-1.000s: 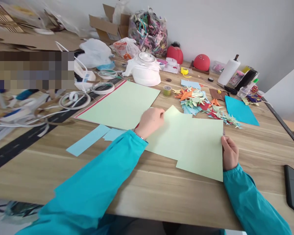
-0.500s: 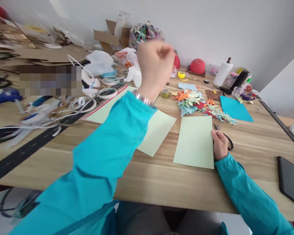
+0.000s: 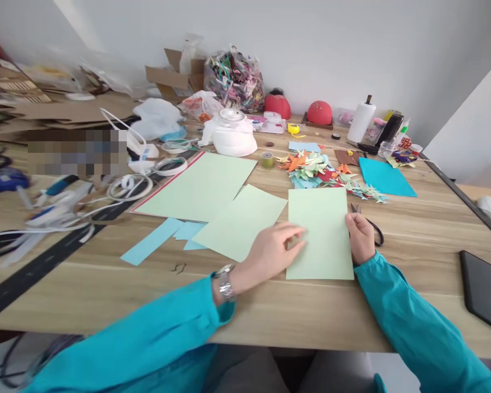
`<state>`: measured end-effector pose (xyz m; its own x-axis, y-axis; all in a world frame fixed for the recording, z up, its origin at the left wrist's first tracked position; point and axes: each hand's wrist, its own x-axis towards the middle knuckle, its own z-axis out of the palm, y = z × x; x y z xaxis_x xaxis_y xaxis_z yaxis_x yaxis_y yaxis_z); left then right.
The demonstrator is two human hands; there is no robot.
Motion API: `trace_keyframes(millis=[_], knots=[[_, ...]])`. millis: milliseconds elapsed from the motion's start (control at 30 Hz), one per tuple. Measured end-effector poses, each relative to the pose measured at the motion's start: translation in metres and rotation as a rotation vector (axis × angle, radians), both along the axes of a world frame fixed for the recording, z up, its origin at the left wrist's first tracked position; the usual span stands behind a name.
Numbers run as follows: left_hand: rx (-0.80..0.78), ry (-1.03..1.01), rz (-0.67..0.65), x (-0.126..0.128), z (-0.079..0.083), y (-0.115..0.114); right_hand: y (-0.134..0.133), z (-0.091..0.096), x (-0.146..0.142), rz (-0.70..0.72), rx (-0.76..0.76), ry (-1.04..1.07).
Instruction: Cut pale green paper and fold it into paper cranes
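Note:
A pale green paper sheet point(image 3: 321, 218) lies in front of me, its right edge between the thumb and fingers of my right hand point(image 3: 360, 238). My left hand point(image 3: 272, 248), with a metal watch on its wrist, reaches over the sheet's left side. Its fingers are apart and a little blurred; whether they touch the paper I cannot tell. Partly behind my right hand lie black-handled scissors point(image 3: 375, 232). Left of the sheet, a second pale green sheet point(image 3: 241, 215) overlaps the corner of a larger green pad with a red edge point(image 3: 200, 183).
Folded paper pieces point(image 3: 311, 169) are heaped beyond the sheet, beside a turquoise sheet point(image 3: 387, 176). Blue paper strips point(image 3: 151, 240) lie left. White cables point(image 3: 126, 185) and a blue glue gun point(image 3: 4, 181) crowd the far left. A phone point(image 3: 483, 289) lies right.
My left hand has come down from high above the table to the sheet's left side, and its fingers have opened. My right hand stays at the sheet's right edge.

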<state>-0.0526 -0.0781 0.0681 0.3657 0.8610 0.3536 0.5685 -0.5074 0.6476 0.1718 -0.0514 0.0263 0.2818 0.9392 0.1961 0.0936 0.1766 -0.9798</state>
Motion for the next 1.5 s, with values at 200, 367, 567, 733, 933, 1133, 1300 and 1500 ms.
trace_keyframes(millis=[200, 367, 567, 733, 933, 1133, 1300, 1500], knots=[[0.588, 0.412, 0.021, 0.011, -0.034, 0.061, -0.007, 0.006, -0.003, -0.073, 0.005, -0.248], [0.591, 0.456, -0.198, 0.013, -0.048, 0.065, -0.012, 0.002, 0.001, -0.120, -0.007, -0.594], [0.526, 0.444, -0.344, 0.012, -0.053, 0.060, -0.011, -0.007, 0.016, -0.260, -0.030, -0.901], [0.519, 0.396, -0.391, 0.011, -0.052, 0.060, -0.009, -0.010, 0.019, -0.210, -0.019, -0.915], [0.516, 0.392, -0.472, 0.009, -0.049, 0.057, -0.009, -0.008, 0.017, -0.138, -0.076, -0.847], [0.494, 0.363, -0.466, 0.009, -0.050, 0.058, -0.008, -0.006, 0.024, -0.021, -0.062, -0.674], [0.494, 0.355, -0.454, 0.009, -0.051, 0.057, -0.005, -0.006, 0.028, 0.105, 0.062, -0.728], [0.504, 0.355, -0.445, 0.010, -0.051, 0.058, -0.005, -0.006, 0.031, 0.144, 0.070, -0.781]])
